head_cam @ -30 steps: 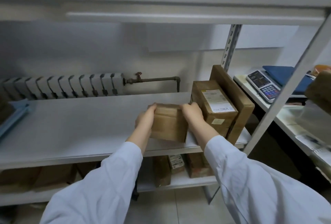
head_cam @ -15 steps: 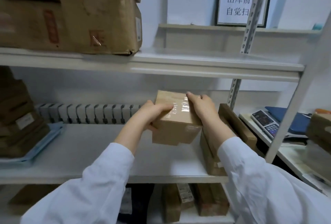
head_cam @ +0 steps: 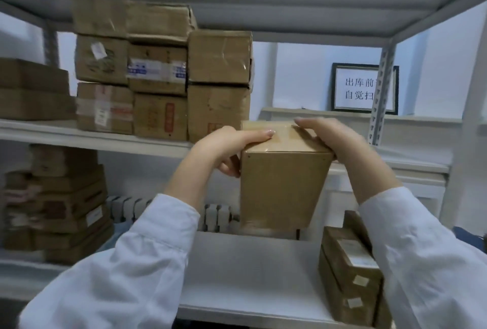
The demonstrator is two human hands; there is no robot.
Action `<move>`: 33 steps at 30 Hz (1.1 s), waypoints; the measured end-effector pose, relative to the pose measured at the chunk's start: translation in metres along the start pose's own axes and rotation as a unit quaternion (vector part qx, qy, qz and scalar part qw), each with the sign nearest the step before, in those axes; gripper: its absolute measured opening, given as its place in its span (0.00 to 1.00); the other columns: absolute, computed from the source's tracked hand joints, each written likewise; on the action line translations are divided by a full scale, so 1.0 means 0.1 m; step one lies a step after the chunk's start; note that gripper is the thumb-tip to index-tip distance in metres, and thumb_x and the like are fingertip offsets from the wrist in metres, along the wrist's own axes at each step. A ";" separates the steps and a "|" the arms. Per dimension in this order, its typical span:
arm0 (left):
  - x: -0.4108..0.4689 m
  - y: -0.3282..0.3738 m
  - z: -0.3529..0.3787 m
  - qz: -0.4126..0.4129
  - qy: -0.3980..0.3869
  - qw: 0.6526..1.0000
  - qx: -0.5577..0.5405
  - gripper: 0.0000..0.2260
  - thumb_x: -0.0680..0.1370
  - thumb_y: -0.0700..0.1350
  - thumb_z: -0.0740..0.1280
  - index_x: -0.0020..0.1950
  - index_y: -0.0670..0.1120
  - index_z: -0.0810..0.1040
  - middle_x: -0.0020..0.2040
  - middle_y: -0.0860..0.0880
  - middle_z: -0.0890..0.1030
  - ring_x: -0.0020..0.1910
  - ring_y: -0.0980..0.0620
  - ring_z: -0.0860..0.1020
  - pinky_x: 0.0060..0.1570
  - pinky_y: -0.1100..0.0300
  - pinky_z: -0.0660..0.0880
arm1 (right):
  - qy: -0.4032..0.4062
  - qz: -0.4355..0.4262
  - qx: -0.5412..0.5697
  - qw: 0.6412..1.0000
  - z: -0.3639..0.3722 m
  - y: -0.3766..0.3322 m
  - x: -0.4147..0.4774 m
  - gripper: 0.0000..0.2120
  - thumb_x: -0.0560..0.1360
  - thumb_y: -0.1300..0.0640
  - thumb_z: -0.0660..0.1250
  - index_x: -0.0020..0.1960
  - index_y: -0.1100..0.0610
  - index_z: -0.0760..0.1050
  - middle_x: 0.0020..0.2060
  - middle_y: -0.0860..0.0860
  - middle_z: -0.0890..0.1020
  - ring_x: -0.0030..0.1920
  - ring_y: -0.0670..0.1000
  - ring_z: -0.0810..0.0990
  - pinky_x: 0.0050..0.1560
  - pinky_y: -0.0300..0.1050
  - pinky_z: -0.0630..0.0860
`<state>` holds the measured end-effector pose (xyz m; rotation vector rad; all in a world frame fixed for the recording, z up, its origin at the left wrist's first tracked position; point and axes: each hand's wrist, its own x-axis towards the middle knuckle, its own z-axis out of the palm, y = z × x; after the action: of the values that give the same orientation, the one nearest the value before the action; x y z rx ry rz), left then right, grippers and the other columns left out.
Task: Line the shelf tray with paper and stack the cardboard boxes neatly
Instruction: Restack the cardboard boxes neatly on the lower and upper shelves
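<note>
A black-framed sign (head_cam: 361, 89) with Chinese characters is leaning against the pale wall (head_cam: 297, 75) on a ledge (head_cam: 303, 112). A perforated metal post (head_cam: 382, 86) is crossing its right side. A white radiator (head_cam: 217, 218) is showing lower down.

One cardboard box (head_cam: 282, 186) is up between two grips, the left grip (head_cam: 232, 147) and the right grip (head_cam: 334, 141). On the upper shelf (head_cam: 79, 136) at far left stand eight stacked boxes (head_cam: 160, 75) in three columns of three, three and two, with two flat boxes (head_cam: 34, 89) left of them. At near right sit two boxes (head_cam: 347, 263), one framed sign (head_cam: 365, 89) hangs far right, and the left pile (head_cam: 58, 210) is too blurred to count.
</note>
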<state>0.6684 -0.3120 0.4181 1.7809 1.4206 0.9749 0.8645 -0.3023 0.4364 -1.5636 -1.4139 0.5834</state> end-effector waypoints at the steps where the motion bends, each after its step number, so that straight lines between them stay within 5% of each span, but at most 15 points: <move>1: -0.04 0.09 -0.08 0.019 0.009 1.000 -0.009 0.34 0.67 0.67 0.69 0.58 0.40 0.78 0.37 0.43 0.81 0.32 0.48 0.81 0.28 0.62 0.76 | 0.014 -0.022 0.007 1.000 -0.07 -0.14 -0.05 0.21 0.72 0.41 0.67 0.55 0.56 0.75 0.36 0.51 0.76 0.34 0.51 0.76 0.34 0.44 0.71; 5: -0.19 0.48 -0.34 0.106 0.041 0.992 -0.055 0.24 0.69 0.62 0.70 0.52 0.43 0.78 0.41 0.46 0.82 0.39 0.48 0.82 0.39 0.54 0.82 | 0.113 -0.126 -0.015 0.986 -0.35 -0.63 -0.28 0.16 0.72 0.42 0.66 0.44 0.55 0.75 0.43 0.52 0.80 0.48 0.55 0.79 0.56 0.53 0.75; 8: -0.19 0.71 -0.45 0.174 0.054 0.982 -0.058 0.24 0.70 0.61 0.70 0.54 0.43 0.76 0.47 0.44 0.83 0.46 0.46 0.83 0.48 0.50 0.81 | 0.191 -0.178 -0.041 0.964 -0.51 -0.90 -0.42 0.18 0.71 0.41 0.64 0.48 0.56 0.78 0.44 0.52 0.79 0.50 0.57 0.78 0.56 0.52 0.73; 15: 0.17 1.08 -0.55 0.290 0.010 0.934 -0.209 0.16 0.70 0.49 0.75 0.55 0.50 0.76 0.48 0.51 0.83 0.45 0.55 0.82 0.47 0.58 0.80 | 0.336 -0.317 -0.037 0.886 -0.64 -1.20 -0.32 0.23 0.74 0.41 0.60 0.63 0.54 0.73 0.59 0.53 0.79 0.61 0.57 0.75 0.57 0.52 0.71; 20: 0.41 1.28 -0.78 0.361 0.019 0.899 -0.246 0.23 0.72 0.39 0.73 0.65 0.44 0.72 0.53 0.48 0.81 0.50 0.51 0.81 0.53 0.57 0.79 | 0.315 -0.383 0.055 0.867 -0.57 -1.33 -0.05 0.29 0.73 0.41 0.61 0.68 0.58 0.69 0.64 0.54 0.77 0.65 0.54 0.74 0.65 0.50 0.70; 27: 0.70 1.34 -1.14 0.366 0.062 0.900 -0.229 0.21 0.72 0.40 0.72 0.64 0.46 0.73 0.53 0.50 0.81 0.50 0.52 0.81 0.51 0.59 0.78 | 0.281 -0.396 0.082 0.871 -0.38 -1.65 0.30 0.31 0.75 0.42 0.61 0.72 0.59 0.65 0.67 0.55 0.74 0.68 0.54 0.70 0.67 0.51 0.68; 33: 0.91 1.28 -1.38 0.339 0.093 0.898 -0.263 0.20 0.73 0.43 0.72 0.64 0.45 0.72 0.56 0.45 0.81 0.55 0.46 0.80 0.58 0.52 0.77 | 0.221 -0.330 0.087 0.913 -0.19 -1.93 0.52 0.31 0.77 0.37 0.55 0.76 0.41 0.50 0.70 0.56 0.64 0.69 0.58 0.66 0.67 0.54 0.65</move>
<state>0.6256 -0.2435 0.6108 1.7930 0.5027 1.7323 0.7933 -0.2749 0.6215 -0.9036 -1.3742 -0.0568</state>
